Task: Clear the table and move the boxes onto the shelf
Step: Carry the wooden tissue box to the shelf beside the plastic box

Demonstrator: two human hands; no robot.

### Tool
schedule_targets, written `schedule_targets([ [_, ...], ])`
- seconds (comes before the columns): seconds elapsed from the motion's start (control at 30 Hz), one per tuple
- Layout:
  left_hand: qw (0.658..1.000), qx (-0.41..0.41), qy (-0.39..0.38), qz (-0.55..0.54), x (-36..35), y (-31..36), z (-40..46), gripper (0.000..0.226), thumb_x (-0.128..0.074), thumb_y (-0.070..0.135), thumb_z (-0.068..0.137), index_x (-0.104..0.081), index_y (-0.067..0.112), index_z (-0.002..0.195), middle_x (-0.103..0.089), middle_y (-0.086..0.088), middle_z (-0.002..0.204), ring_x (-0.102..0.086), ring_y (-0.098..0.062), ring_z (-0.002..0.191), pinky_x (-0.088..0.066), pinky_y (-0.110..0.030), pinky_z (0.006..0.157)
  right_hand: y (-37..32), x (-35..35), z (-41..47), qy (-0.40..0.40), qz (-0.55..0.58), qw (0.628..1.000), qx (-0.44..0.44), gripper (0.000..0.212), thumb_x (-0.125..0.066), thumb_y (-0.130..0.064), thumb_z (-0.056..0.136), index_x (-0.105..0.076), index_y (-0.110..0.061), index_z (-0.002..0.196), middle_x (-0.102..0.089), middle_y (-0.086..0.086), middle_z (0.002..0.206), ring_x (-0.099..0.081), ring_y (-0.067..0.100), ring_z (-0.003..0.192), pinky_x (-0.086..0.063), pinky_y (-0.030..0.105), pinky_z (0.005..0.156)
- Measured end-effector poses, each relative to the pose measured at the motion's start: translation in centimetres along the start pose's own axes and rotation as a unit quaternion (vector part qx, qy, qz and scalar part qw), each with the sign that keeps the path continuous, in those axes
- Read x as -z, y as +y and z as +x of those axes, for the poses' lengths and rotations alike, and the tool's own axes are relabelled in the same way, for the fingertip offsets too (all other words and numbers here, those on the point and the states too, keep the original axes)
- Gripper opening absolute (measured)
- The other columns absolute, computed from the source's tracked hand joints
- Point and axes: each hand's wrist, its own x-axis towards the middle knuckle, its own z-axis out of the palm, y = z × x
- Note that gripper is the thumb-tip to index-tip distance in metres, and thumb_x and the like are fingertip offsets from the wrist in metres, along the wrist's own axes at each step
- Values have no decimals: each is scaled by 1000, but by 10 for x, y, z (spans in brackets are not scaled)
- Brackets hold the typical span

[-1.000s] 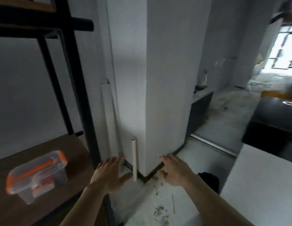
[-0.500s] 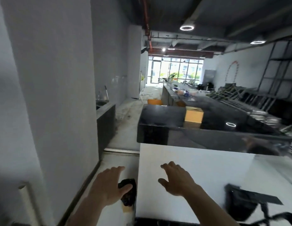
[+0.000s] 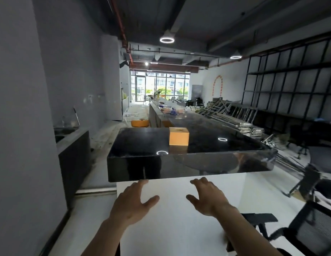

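An orange-brown box [image 3: 179, 136] with a slot in its top stands on the glossy black table [image 3: 138, 143], near the middle of its surface. A white table [image 3: 179, 228] lies just in front of me, between me and the black one. My left hand [image 3: 132, 205] and my right hand [image 3: 207, 197] hover palm down over the white table, fingers spread, holding nothing. The box is well beyond both hands.
A dark counter with a sink [image 3: 68, 143] runs along the grey wall on the left. Black office chairs [image 3: 312, 215] stand at the right. Stacked metal frames [image 3: 235, 115] and black wall shelving [image 3: 294, 85] fill the far right. An orange stool [image 3: 140, 123] stands behind the black table.
My view has swung right, from the shelf with the clear orange-lidded box and the wall corner to the long room with its tables. Both hands stayed open and empty.
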Motion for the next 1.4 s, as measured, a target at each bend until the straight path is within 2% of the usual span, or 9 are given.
schedule_targets([
  [0.17,995,20,25,-97,-23,12,88,78,-57,70,81,-33,39,149,-43,7,154,-44,-17,139,-42,-37,108,35,7,88,49,48,998,-2,60,-56,-48,95,-39,-26,148,-42,4,151,-47,28,134,-45,41,105],
  [0.37,973,67,58,-213,-40,39,208,77,-67,59,82,-35,35,149,-45,2,153,-43,-18,139,-40,-41,111,82,23,205,70,170,983,-4,59,-60,-46,93,-40,-28,146,-45,3,144,-50,28,128,-48,44,102],
  [0.53,948,97,100,-288,-55,59,283,76,-67,54,84,-36,31,149,-46,1,152,-44,-16,139,-37,-38,110,109,28,288,95,368,923,-61,58,-65,-45,91,-47,-24,142,-55,9,138,-55,26,123,-50,47,102],
  [0.67,913,127,122,-368,-62,65,327,73,-66,53,86,-37,31,149,-45,2,153,-45,-15,138,-35,-36,111,113,26,335,97,460,872,-133,59,-65,-45,91,-49,-21,143,-60,8,134,-58,25,121,-48,35,98],
  [0.87,888,164,116,-413,-66,69,383,73,-63,51,89,-34,27,152,-42,-1,156,-41,-20,141,-32,-40,112,106,18,386,74,491,853,-164,64,-61,-58,88,-49,-24,142,-62,5,131,-60,25,116,-50,46,103],
  [1.03,875,196,100,-431,-70,68,424,71,-60,53,91,-35,27,152,-41,-3,156,-41,-26,141,-33,-43,111,95,16,422,47,496,853,-157,66,-60,-57,90,-45,-25,145,-61,3,129,-60,24,114,-50,43,101],
  [1.2,865,219,56,-448,-80,64,459,76,-61,60,87,-35,29,151,-42,-5,155,-41,-28,141,-33,-47,116,88,12,447,5,507,847,-161,70,-61,-60,88,-43,-27,147,-55,5,137,-56,26,120,-48,39,97],
  [1.3,866,235,30,-441,-87,68,477,68,-57,56,91,-39,29,150,-47,-5,147,-47,-29,133,-37,-48,113,88,6,459,-9,503,849,-163,70,-62,-62,86,-47,-26,143,-58,4,130,-59,25,114,-52,44,99],
  [1.4,882,222,28,-415,-95,73,485,52,-57,48,93,-52,26,140,-58,-5,131,-56,-27,117,-44,-49,106,92,3,466,-12,494,855,-154,62,-63,-56,88,-53,-22,139,-60,0,119,-60,23,111,-53,44,98],
])
